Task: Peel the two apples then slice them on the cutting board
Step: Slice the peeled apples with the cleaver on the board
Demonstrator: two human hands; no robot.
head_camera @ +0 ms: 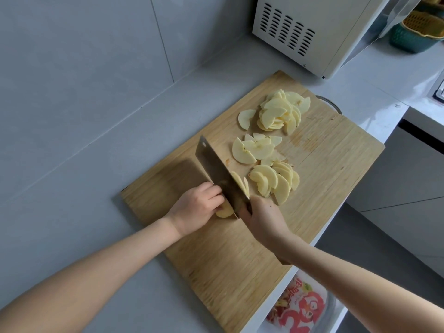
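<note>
You are well into the slicing. Your left hand (197, 207) curls over a small peeled apple piece (224, 211) at the centre of the frame, pinning it to the cutting board (240, 260). Your right hand (262, 219) is wrapped around the handle of the cleaver (216, 169), whose blade stands against that piece, with a few fresh slices leaning on its right side. Three heaps of pale slices lie up and to the right: a pile (281, 111) near the board's top corner, a looser group (254, 150) below it, and a fanned row (276, 181) just beside the blade. No skin shows on them, so peeling looks done. By the volume, probably only this piece is left to cut.
</note>
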